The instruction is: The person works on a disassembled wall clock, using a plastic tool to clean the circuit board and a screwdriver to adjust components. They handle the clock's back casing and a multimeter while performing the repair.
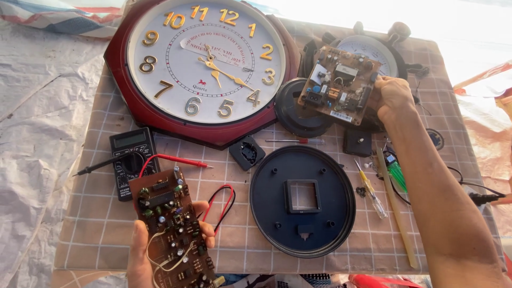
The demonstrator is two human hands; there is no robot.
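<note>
My left hand holds a long brown circuit board upright at the bottom left, thumb on its left edge and fingers behind it. White wires loop off the board's lower part. My right hand reaches to the upper right and grips the right edge of a smaller brown circuit board with several components, holding it tilted above a black round part. A large red-rimmed wall clock with gold numerals lies face up at the top.
A black multimeter with red and black probes lies left. A dark round clock back lies in the middle, a small black clock movement above it. Screwdrivers, a wooden stick and a white-faced alarm clock are on the right.
</note>
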